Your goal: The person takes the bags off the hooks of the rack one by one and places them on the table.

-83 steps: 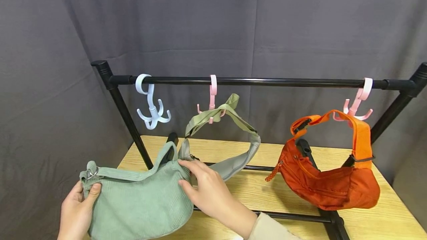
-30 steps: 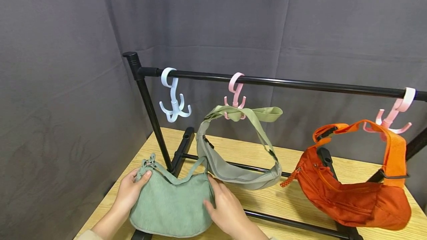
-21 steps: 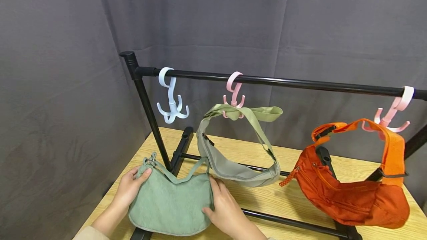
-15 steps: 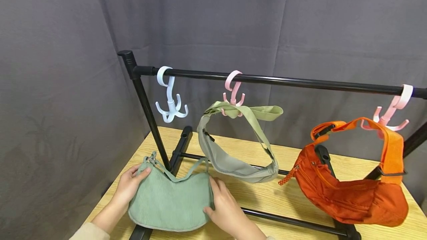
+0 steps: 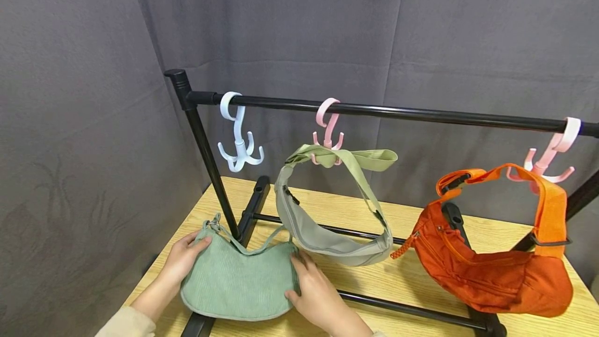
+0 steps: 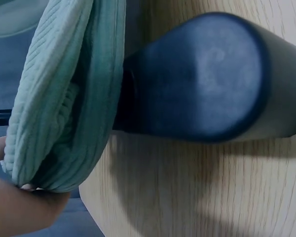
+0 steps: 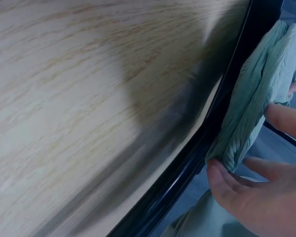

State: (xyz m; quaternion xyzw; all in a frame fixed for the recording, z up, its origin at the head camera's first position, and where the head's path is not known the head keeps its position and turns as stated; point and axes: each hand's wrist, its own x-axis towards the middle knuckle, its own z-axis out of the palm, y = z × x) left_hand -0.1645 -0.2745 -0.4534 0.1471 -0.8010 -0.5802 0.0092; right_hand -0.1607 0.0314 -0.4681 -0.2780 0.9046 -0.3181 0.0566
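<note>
A green corduroy shoulder bag (image 5: 241, 282) is held upright between both hands, low in front of the rack's left end. My left hand (image 5: 177, 263) pinches its upper left end, thumb on the front face, beside the strap's metal ring. At the other end my right hand (image 5: 315, 290) grips the side, thumb in front and fingers behind. The right wrist view shows the bag's edge between that thumb and fingers (image 7: 224, 185). A thin strap (image 5: 267, 245) loops over the bag's top. In the left wrist view, the corduroy's folded edge (image 6: 64, 113) shows beside the left hand.
A black rack's top bar (image 5: 421, 114) carries a light blue hook hanger (image 5: 239, 142) and two pink ones (image 5: 329, 129). A grey-green sling bag (image 5: 327, 235) and an orange bag (image 5: 496, 280) hang from the pink hangers. The rack stands on a wooden table (image 5: 398, 272).
Since the earliest frame, the view has turned left and the green bag has moved lower and farther from the camera. Over the last second, hands and bag have barely shifted.
</note>
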